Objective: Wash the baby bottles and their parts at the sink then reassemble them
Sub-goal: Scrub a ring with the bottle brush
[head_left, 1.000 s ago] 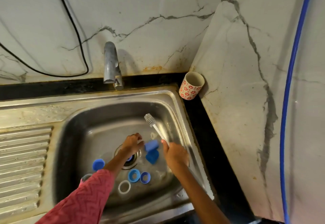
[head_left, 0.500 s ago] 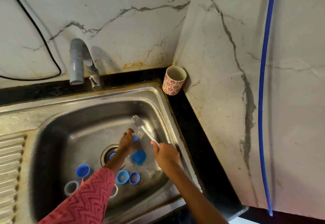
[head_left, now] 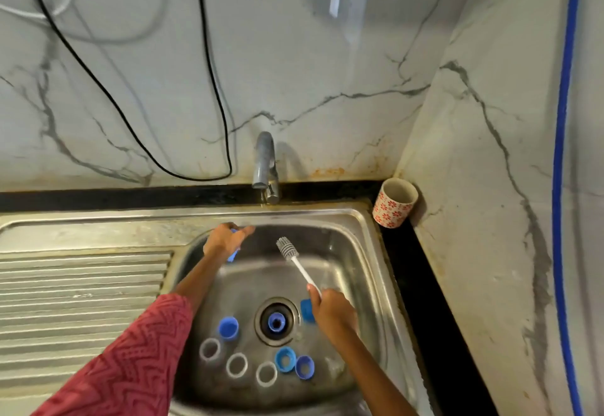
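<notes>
Looking down: stainless sink (head_left: 366,239) w/ ribbed drainboard (head_left: 81,288) on its left, set in black counter (head_left: 421,285); white marble-look walls meet in a corner at right. Tap (head_left: 265,167) stands at the back rim, spout over the basin. Floral cup (head_left: 394,203) sits in the corner, tilted toward the wall. Black cable (head_left: 130,121) loops down the back wall; blue hose (head_left: 562,187) runs down the right wall.

Right hand (head_left: 333,312) over the basin, fingers curled round the handle end of the bottle brush (head_left: 299,263). Brush long axis runs diagonal, head pointing up-left toward the tap, handle down-right.

Left hand (head_left: 225,241) near the basin's back-left wall, fingers curled round a blue part (head_left: 233,254); index finger stretched toward the tap.

Basin floor: blue caps (head_left: 228,327), blue rings (head_left: 285,359), three clear rings (head_left: 236,365) in front of the drain (head_left: 277,321), one blue piece in the drain itself.
</notes>
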